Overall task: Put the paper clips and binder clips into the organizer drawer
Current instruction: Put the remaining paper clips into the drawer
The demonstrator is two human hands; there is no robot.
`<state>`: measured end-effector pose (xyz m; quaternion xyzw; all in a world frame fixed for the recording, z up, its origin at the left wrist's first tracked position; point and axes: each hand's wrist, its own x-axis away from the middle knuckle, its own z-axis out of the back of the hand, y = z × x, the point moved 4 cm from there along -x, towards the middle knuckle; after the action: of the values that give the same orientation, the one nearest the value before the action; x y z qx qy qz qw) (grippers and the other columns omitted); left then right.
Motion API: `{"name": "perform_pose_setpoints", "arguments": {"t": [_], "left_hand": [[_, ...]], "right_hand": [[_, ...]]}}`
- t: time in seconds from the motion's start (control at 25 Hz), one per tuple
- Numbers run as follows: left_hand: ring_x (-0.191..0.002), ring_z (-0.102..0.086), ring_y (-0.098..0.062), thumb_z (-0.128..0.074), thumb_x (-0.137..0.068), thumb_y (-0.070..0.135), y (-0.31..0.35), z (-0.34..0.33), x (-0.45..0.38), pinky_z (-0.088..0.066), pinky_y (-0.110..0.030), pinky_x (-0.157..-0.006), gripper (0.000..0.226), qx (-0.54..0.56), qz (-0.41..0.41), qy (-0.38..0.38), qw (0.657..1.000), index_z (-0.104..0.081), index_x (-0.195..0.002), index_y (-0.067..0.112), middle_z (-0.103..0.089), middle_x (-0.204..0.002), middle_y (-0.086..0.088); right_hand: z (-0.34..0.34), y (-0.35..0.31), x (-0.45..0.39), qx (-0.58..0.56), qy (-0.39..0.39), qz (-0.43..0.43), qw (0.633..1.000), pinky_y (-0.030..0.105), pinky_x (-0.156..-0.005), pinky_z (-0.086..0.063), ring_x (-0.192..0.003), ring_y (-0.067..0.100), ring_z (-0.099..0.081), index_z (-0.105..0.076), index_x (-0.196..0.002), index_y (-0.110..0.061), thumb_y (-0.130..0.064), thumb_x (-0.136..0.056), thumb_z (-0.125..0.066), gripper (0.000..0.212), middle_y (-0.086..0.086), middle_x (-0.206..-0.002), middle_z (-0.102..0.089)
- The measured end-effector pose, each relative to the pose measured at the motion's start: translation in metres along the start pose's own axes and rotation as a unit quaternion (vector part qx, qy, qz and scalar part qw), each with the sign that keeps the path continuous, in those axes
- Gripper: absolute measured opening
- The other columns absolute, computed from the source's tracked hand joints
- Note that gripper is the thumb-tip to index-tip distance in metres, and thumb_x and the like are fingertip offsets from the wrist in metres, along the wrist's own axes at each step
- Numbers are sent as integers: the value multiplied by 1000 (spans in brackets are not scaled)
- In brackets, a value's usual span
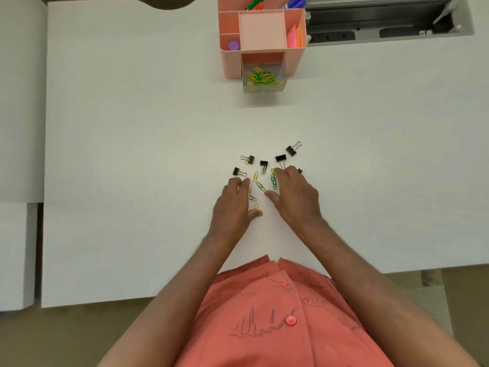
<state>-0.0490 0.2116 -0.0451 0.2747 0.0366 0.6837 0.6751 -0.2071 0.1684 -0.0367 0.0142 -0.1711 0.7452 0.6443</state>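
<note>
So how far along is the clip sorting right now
Partly done. The clear drawer of the pink organizer is pulled out and already holds a pile of paper clips. The left hand and right hand rest over loose paper clips on the table. Those and the black binder clips still need putting away.
</note>
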Motion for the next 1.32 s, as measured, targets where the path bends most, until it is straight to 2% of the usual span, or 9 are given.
{"name": "perform_pose_setpoints", "arguments": {"t": [0.2, 0.4, 0.48, 0.6, 0.8, 0.96, 1.08, 1.2, 1.32], "left_hand": [[-109, -60, -25, -72, -92, 24, 5, 3, -13, -55, -41, -83, 45, 42, 0, 13, 999, -59, -133, 14, -61, -120, -4], [-88, -63, -25, -60, -98, 16, 7, 4, -20, -53, -37, -71, 13, 16, 0, 24, 1000, -70, -106, 14, -65, -100, -4], [-83, -61, -24, -54, -98, 12, 10, 4, -19, -47, -34, -65, 15, 2, -3, 26, 1000, -69, -98, 13, -62, -96, -4], [-80, -55, -23, -50, -97, 10, 11, 5, -18, -39, -31, -63, 16, 14, 4, 15, 1000, -65, -93, 13, -57, -93, -3], [-79, -59, -18, -56, -95, 12, 8, 10, -15, -45, -29, -66, 14, 49, -5, 28, 998, -69, -89, 15, -59, -88, 4], [-79, -65, -5, -71, -90, 14, -4, 14, -12, -49, -22, -72, 8, 211, 70, 22, 975, -76, -89, 20, -70, -86, 15], [-77, -67, 0, -76, -88, 13, -11, 17, -10, -52, -17, -71, 10, 302, 112, 14, 947, -76, -84, 22, -74, -82, 12], [-77, -67, -1, -74, -88, 10, -9, 25, -13, -53, -18, -71, 15, 331, 120, 22, 936, -74, -81, 23, -74, -82, 11], [-72, -65, 3, -73, -88, 8, 0, 49, -27, -49, -10, -67, 17, 347, 105, 48, 931, -73, -80, 22, -72, -80, 11]], "right_hand": [[-3, -1, -4, -36, 51, 12, 998, 30, -58, -46, -83, 22, -66, -69, -105, -21, -30, -91, -73, 17, -2, -96, -65], [-3, -8, -8, -46, 30, 0, 999, 31, -60, -47, -82, 22, -66, -69, -101, -22, -26, -95, -65, 8, -4, -95, -67], [-3, -9, -10, -35, 10, 3, 999, 33, -64, -49, -87, 21, -64, -68, -101, -21, -25, -96, -61, 9, -4, -97, -66], [-4, -8, -16, -61, -30, 1, 998, 32, -64, -44, -92, 19, -57, -65, -95, -21, -19, -90, -60, 7, -4, -95, -61], [-1, -1, -16, -74, -27, 35, 996, 33, -61, -47, -86, 20, -58, -59, -89, -22, -17, -87, -59, 6, -6, -90, -58], [33, 11, -31, -252, -22, -57, 966, 29, -63, -50, -77, 11, -64, -62, -91, -29, -23, -84, -64, 10, -13, -90, -67], [90, 7, -79, -325, 72, -53, 941, 30, -65, -54, -68, 11, -64, -67, -92, -27, -23, -84, -69, 9, -15, -85, -69], [140, -9, -141, -265, 153, -5, 952, 29, -70, -56, -79, 8, -65, -71, -96, -27, -21, -89, -66, 11, -13, -91, -70], [146, -25, -196, -125, 121, -4, 985, 32, -72, -52, -94, 17, -66, -73, -102, -26, -19, -94, -60, 18, -6, -105, -72]]}}
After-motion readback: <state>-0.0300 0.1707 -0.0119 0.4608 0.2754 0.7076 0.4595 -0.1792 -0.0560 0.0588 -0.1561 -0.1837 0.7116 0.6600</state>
